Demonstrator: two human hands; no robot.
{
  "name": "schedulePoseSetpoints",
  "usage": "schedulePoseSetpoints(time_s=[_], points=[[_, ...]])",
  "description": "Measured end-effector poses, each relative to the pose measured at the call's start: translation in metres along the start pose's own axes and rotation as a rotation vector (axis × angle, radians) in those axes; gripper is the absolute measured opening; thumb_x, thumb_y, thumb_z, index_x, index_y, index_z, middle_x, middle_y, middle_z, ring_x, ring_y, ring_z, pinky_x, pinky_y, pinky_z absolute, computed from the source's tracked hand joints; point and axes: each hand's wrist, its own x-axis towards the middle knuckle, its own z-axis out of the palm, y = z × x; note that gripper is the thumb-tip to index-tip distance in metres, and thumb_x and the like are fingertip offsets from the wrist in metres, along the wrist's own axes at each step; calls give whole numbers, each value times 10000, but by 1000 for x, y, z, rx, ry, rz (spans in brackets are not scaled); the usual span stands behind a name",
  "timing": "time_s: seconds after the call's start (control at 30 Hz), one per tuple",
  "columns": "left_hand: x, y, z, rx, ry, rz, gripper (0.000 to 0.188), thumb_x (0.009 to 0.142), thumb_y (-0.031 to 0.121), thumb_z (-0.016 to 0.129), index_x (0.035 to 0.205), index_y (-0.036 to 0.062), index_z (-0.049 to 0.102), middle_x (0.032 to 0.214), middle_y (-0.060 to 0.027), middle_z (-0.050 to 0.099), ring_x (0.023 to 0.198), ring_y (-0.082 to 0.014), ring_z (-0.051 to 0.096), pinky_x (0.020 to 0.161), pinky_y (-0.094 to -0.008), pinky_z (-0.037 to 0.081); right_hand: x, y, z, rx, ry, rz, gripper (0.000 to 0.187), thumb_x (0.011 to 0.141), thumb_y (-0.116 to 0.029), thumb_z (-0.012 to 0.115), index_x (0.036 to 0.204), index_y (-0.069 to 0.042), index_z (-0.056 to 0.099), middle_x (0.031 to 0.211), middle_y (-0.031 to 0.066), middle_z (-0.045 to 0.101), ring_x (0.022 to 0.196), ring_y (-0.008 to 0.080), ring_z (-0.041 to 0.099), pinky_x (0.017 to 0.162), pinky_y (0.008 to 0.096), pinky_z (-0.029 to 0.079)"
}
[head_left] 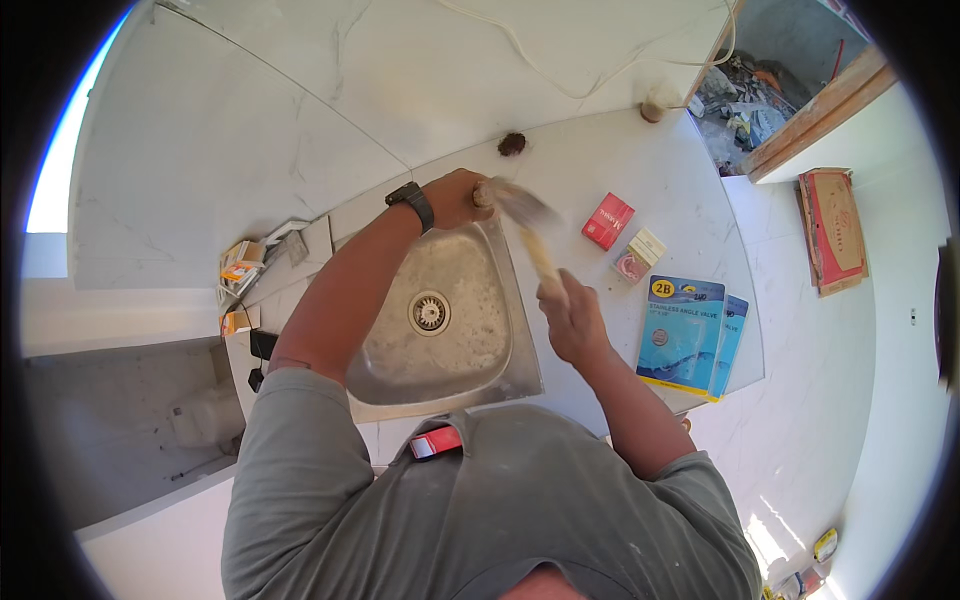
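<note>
My right hand is wrapped round the pale wooden handle of a hammer. The hammer's metal head is smeared by motion and is close to my left hand. That hand, with a dark watch on its wrist, is closed at the far edge of a stainless steel sink. A small round, tan end shows by its fingers, but I cannot make out what they hold. Beneath my left forearm lies the sink basin with its round drain strainer.
Right of the sink are a red box, a smaller pack and blue valve packages. A dark hole pierces the surface beyond the sink. Cartons and scraps lie at left; a cup stands far right, near a white cable.
</note>
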Motion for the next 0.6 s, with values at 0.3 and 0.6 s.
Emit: schedulePoseSetpoints(time_s=[0.3,0.6], points=[[-7,27,-19,-98,-19,-224,159,872,126,727,965,33,638,832,-75,675,780,-191,610,766,-354,509,-3,-43,-21,68,3,-17,572,1072,-484,417,876,20,602,715,146,596,574,276,497,584,366,429],[-2,13,4,-7,-25,10,155,860,124,716,957,32,638,858,-96,680,796,-228,633,777,-367,517,2,-20,-10,-155,-12,257,553,1074,-459,419,845,13,597,656,106,574,619,210,564,623,383,464]])
